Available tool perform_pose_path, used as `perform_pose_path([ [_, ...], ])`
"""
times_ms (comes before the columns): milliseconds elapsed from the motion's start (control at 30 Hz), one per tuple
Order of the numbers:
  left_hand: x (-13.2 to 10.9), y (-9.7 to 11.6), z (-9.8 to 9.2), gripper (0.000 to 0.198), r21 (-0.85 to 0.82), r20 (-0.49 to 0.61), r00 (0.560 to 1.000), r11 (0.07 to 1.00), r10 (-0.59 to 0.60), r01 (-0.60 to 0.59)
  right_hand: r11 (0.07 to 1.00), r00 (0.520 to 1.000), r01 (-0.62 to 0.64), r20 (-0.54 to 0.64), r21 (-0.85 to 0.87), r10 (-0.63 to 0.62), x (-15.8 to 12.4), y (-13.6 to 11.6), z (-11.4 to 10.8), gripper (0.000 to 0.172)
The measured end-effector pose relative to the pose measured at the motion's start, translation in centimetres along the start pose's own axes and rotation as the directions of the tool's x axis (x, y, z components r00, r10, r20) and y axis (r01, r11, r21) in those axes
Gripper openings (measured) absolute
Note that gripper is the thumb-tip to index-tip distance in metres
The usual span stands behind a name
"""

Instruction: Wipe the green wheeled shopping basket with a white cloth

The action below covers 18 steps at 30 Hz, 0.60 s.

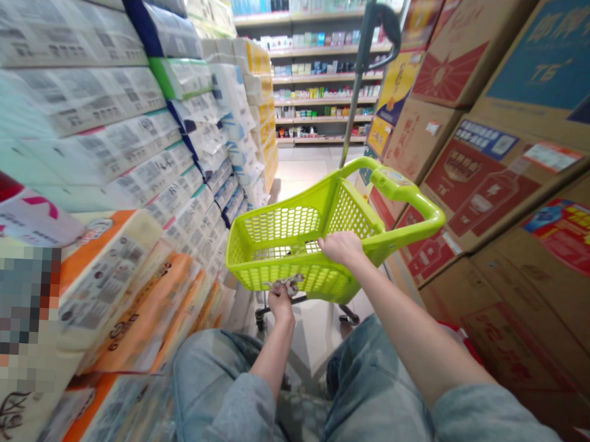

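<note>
A lime-green plastic shopping cart (343, 286) stands in front of my knees, with a perforated basket and a looped handle (429, 218) at the right. My right hand (343, 248) is closed over the near rim of the basket. Below and to its left, my left hand (281, 304) grips a crumpled greyish-white cloth (291, 285) against the outside of the basket's near wall. The fingertips of the left hand are partly covered by the cloth. Dark casters (260, 319) show under the basket.
Stacked tissue packs (132, 127) line the left side, with orange-and-cream packs (137, 305) close by my left knee. Cardboard cartons (494, 185) rise on the right. A grey upright pole (353, 99) stands behind the cart. Stocked shelves (327, 81) are at the aisle's far end.
</note>
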State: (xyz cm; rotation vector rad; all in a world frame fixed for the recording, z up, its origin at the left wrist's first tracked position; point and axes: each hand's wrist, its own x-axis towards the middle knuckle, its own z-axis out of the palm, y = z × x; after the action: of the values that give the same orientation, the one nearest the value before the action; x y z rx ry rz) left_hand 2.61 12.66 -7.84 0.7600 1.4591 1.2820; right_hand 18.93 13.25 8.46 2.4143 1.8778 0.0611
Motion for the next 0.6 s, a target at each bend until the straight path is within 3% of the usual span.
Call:
perform_pose_path([
  [67,-0.7,-1.0,0.4,0.013,-0.024,0.016,0.989,0.989,-0.144,0.145,1.0,1.0,0.002,-0.009,0.004,-0.002,0.0,0.0,0.1,0.055],
  [133,-1.6,-1.6,1.5,0.017,-0.087,0.119,0.964,0.965,-0.238,0.249,1.0,1.0,0.0,-0.02,0.006,0.0,0.0,0.1,0.2,0.054],
  [200,-2.5,-1.5,3.0,0.017,-0.188,0.227,0.939,0.934,-0.258,0.302,1.0,0.999,0.002,-0.038,0.006,-0.002,0.0,0.1,0.4,0.054],
  [267,-3.1,-1.2,4.4,0.016,-0.292,0.263,0.936,0.905,-0.235,0.31,1.0,0.999,0.008,-0.05,0.005,-0.007,-0.1,0.2,0.5,0.054],
  [367,-3.3,-0.8,5.8,0.016,-0.344,0.187,0.95,0.889,-0.249,0.301,1.0,0.999,0.006,-0.048,0.011,-0.006,-0.3,0.2,0.6,0.054],
  [500,-2.6,-1.1,6.4,0.011,-0.27,0.037,0.94,0.903,-0.339,0.336,1.0,0.998,0.009,-0.058,0.018,-0.008,-0.7,0.2,0.5,0.054],
  [600,-1.7,-1.3,6.7,0.01,-0.211,0.002,0.931,0.91,-0.365,0.357,1.0,0.997,0.03,-0.069,0.002,-0.029,-1.1,0.0,0.4,0.055],
])
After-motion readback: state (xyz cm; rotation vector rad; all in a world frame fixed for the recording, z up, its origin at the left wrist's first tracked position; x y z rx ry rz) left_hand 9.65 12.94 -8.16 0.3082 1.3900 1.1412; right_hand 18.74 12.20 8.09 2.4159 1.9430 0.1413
